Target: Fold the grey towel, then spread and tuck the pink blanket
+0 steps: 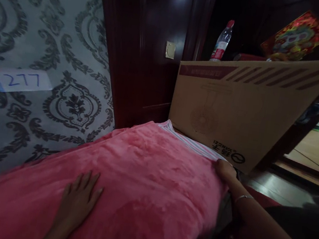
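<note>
A pink plush blanket (139,173) spreads over a raised surface along the wall. My left hand (79,197) lies flat on it at the lower left, fingers spread. At the blanket's far right corner, my right hand (225,170) has its fingers curled over the edge and grips it. A bracelet (244,197) circles my right wrist. Striped cloth (197,146) shows along the blanket's far edge, in pale bands. What lies beneath the blanket is hidden.
A big cardboard box (240,104) stands just beyond the blanket. A plastic bottle (221,42) with a red cap and a red decorated sheet (299,36) are behind its top. Patterned wall (71,101) borders the left, with a paper marked 277 (22,80). A dark door (156,22) stands behind.
</note>
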Demonstrator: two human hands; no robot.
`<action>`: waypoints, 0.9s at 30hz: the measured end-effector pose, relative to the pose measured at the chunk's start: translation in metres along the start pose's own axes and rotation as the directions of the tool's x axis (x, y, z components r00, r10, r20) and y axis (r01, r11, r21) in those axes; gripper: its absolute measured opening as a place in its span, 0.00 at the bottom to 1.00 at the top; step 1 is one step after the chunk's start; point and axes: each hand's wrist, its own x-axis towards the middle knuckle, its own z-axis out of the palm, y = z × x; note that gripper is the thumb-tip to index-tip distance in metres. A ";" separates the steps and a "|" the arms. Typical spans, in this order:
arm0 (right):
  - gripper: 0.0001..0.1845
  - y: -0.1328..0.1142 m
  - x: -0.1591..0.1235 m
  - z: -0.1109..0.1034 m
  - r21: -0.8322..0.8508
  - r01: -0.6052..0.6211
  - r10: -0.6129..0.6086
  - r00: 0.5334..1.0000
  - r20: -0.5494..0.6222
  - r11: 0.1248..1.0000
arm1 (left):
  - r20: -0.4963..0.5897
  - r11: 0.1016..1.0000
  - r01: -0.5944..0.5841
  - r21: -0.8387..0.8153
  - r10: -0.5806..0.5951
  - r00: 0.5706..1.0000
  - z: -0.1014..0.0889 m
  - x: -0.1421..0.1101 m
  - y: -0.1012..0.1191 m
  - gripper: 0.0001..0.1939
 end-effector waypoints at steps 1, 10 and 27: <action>0.15 -0.003 0.002 0.001 -0.018 0.004 -0.004 1.000 0.003 1.000 | 0.005 1.000 0.005 -0.002 -0.005 1.000 0.001 0.000 0.000 0.33; 0.22 -0.127 0.052 0.016 0.042 0.237 -0.239 0.971 0.033 0.971 | 0.035 1.000 0.025 0.002 -0.025 0.999 0.001 -0.002 0.001 0.35; 0.18 -0.215 0.117 0.053 0.232 0.224 -0.219 0.974 -0.047 0.947 | -0.009 0.994 0.029 -0.101 -0.030 1.000 0.019 0.000 -0.010 0.35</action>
